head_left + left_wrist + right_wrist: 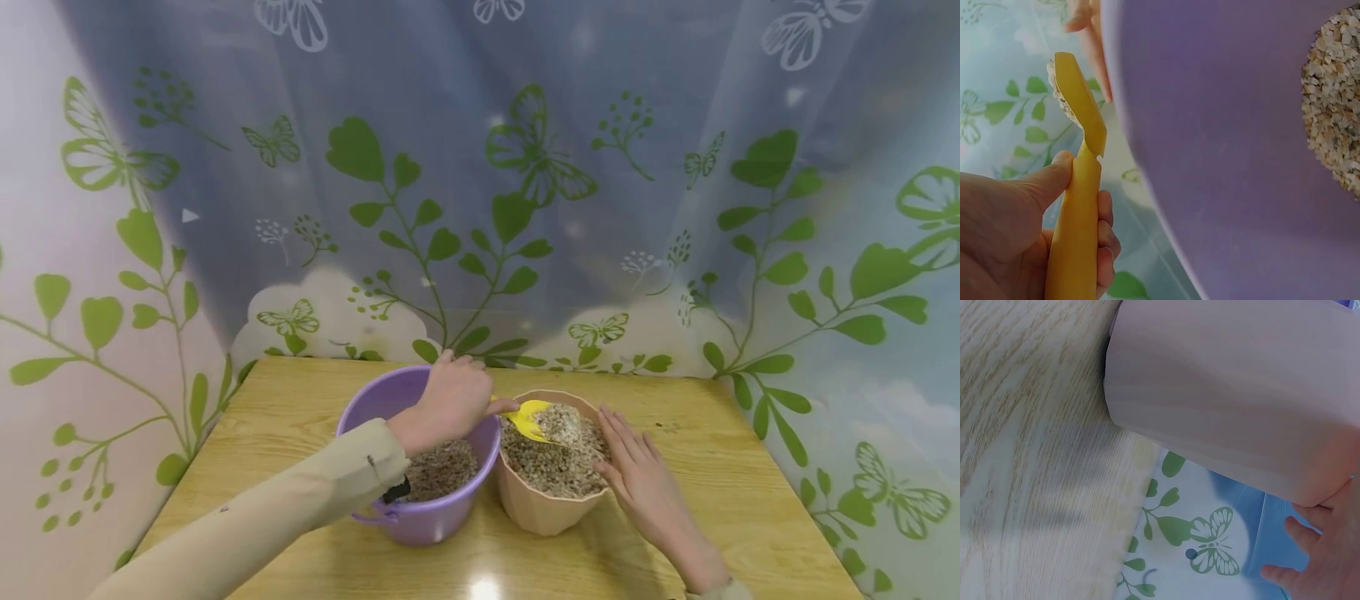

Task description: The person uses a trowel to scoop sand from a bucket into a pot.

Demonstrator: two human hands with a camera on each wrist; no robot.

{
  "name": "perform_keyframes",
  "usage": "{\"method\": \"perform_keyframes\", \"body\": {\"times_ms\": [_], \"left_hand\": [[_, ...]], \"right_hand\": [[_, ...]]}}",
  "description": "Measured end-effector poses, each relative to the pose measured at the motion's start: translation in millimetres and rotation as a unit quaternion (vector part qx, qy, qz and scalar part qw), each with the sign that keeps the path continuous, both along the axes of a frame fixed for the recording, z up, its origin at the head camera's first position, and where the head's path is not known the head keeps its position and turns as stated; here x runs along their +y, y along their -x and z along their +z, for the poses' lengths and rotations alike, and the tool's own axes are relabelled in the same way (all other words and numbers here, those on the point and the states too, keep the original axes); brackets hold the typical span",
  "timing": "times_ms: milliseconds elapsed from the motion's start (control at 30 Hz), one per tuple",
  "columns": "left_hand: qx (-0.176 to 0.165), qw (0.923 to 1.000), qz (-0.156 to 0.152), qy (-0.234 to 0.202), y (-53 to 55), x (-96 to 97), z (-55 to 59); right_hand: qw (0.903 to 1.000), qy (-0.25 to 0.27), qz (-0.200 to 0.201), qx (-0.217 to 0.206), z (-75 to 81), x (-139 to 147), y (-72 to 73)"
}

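Note:
My left hand (453, 398) grips the handle of a yellow toy shovel (1075, 219), thumb along it and fingers curled around. Pale gravel lies heaped on the shovel's blade, which is over the peach faceted pot (551, 512) in the head view. Coarse gravel (555, 475) fills that pot nearly to its rim. My right hand (648, 492) rests against the pot's right side with fingers extended; the right wrist view shows its fingers at the rim. Under my left forearm stands a purple bucket (427, 525) with gravel (1335, 106) at its bottom.
Both containers stand side by side on a light wood table (292, 417). A curtain (465, 167) printed with butterflies and leaves hangs behind the table and along both sides. The bucket's purple handle (375, 518) sticks out at its front left.

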State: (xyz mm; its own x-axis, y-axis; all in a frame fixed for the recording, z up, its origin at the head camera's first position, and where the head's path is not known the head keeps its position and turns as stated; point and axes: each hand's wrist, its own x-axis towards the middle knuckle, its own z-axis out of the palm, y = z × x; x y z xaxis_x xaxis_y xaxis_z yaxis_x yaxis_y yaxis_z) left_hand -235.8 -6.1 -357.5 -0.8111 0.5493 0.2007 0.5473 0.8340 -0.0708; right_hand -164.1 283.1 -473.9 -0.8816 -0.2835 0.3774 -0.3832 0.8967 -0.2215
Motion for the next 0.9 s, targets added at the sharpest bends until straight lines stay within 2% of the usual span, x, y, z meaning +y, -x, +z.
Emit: {"method": "perform_keyframes", "body": {"times_ms": [200, 433, 667, 900], "left_hand": [[-0.012, 0.9990, 0.008, 0.041, 4.8, 20.1, -6.1], [-0.049, 0.9915, 0.014, 0.120, 8.9, 41.3, -10.7], [-0.036, 0.9890, 0.007, 0.143, 7.4, 53.4, -11.2], [-0.010, 0.9866, -0.020, 0.162, 4.5, 50.6, -7.1]], "right_hand": [[0.9999, 0.010, 0.003, 0.009, -0.2, -1.0, -0.9], [0.9996, 0.004, 0.006, 0.029, -0.9, 0.1, -0.5], [0.9996, 0.011, 0.004, 0.027, -1.2, -0.7, -1.0], [0.9996, 0.015, 0.004, 0.026, -1.4, -0.8, -0.6]]}}
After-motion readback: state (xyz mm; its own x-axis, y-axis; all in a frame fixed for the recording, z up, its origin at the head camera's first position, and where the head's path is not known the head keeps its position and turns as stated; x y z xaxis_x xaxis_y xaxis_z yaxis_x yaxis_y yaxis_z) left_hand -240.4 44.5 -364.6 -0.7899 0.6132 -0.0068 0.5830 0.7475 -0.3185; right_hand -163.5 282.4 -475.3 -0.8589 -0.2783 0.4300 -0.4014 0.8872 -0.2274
